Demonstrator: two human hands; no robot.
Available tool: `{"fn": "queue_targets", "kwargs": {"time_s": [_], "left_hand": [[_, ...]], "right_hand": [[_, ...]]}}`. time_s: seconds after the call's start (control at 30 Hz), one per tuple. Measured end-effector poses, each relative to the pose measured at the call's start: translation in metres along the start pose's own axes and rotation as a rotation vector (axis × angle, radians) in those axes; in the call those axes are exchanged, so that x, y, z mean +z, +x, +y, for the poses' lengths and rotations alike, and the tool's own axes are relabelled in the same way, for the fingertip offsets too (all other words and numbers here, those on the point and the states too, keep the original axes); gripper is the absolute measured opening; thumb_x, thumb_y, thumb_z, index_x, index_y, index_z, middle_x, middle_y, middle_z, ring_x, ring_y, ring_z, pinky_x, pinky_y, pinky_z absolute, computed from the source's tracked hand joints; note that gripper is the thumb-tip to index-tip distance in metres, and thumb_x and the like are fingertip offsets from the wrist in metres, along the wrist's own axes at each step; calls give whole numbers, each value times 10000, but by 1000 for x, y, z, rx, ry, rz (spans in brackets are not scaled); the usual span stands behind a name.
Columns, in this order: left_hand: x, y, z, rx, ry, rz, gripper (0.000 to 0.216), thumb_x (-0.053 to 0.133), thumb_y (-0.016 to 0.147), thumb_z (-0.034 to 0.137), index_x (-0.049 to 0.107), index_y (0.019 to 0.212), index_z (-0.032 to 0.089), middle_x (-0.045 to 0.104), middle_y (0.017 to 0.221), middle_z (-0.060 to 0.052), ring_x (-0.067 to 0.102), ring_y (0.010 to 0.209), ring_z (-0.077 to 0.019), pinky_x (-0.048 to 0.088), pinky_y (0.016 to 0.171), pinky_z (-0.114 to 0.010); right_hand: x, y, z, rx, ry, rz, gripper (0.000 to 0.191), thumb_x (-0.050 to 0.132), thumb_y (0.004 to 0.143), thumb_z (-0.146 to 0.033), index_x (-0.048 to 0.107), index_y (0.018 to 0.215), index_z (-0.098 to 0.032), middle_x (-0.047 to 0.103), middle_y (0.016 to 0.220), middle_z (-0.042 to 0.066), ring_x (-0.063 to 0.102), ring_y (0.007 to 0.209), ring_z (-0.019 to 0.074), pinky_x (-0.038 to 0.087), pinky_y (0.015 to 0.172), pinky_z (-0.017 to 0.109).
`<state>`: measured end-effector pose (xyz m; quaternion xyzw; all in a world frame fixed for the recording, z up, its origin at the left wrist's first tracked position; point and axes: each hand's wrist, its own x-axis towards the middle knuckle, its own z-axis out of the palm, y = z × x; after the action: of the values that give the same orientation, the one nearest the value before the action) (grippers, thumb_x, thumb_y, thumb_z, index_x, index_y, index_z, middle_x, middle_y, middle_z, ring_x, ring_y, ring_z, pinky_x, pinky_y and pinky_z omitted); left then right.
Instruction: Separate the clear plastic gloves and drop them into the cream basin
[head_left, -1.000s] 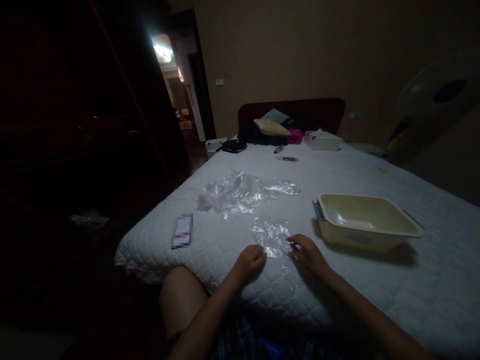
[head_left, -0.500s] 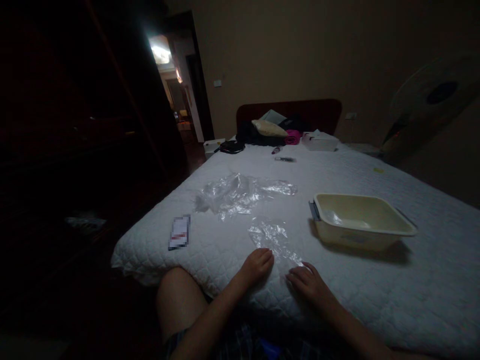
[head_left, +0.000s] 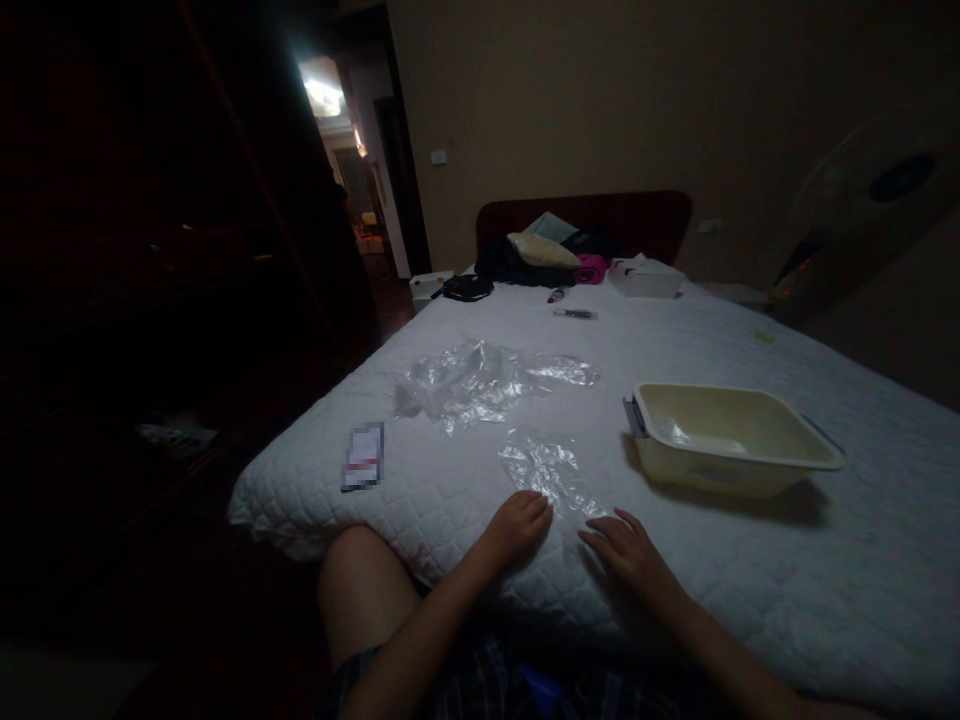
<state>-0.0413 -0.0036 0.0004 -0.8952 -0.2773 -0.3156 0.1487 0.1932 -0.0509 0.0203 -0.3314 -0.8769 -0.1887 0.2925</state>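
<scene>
A small crinkled clear plastic bag (head_left: 544,465) lies flat on the white quilted bed cover. My left hand (head_left: 519,525) rests at its near left edge, fingers curled together on the plastic. To the right, my right hand (head_left: 626,550) is open, its fingers apart beside the bag's near right corner and holding nothing. Farther back spreads a larger heap of clear plastic bags (head_left: 480,380). A cream plastic bin (head_left: 739,470) with grey side handles stands right of my right hand; nothing shows inside it.
At the bed's left edge lies a phone-like item (head_left: 364,457), its face blurred out. Dark clothes, a yellowish cushion (head_left: 544,250) and a pink roll (head_left: 591,268) are piled near the headboard. A whitish box (head_left: 646,278) sits beside them. A fan (head_left: 900,180) stands at right.
My right hand has lifted slightly off the plastic and its fingers have spread. My left hand stays on the bag. The whole view has shifted a little.
</scene>
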Motion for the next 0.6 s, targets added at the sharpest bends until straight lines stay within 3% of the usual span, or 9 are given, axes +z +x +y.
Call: {"fn": "queue_targets", "kwargs": {"time_s": [0.3, 0.6], "left_hand": [[1, -1, 0, 13, 9, -22, 186, 454, 887, 179, 564, 1029, 131, 638, 996, -86, 580, 982, -178, 480, 863, -344], [-2, 2, 1, 17, 15, -29, 175, 429, 892, 177, 576, 978, 135, 630, 994, -85, 579, 973, -189, 483, 851, -356]], "right_hand": [[8, 19, -1, 81, 81, 21, 217, 423, 867, -127, 600, 956, -216, 661, 915, 54, 597, 863, 167, 374, 910, 437], [11, 49, 3, 343, 274, -55, 197, 446, 847, -211, 579, 992, -204, 671, 903, 57, 614, 871, 186, 348, 937, 455]]}}
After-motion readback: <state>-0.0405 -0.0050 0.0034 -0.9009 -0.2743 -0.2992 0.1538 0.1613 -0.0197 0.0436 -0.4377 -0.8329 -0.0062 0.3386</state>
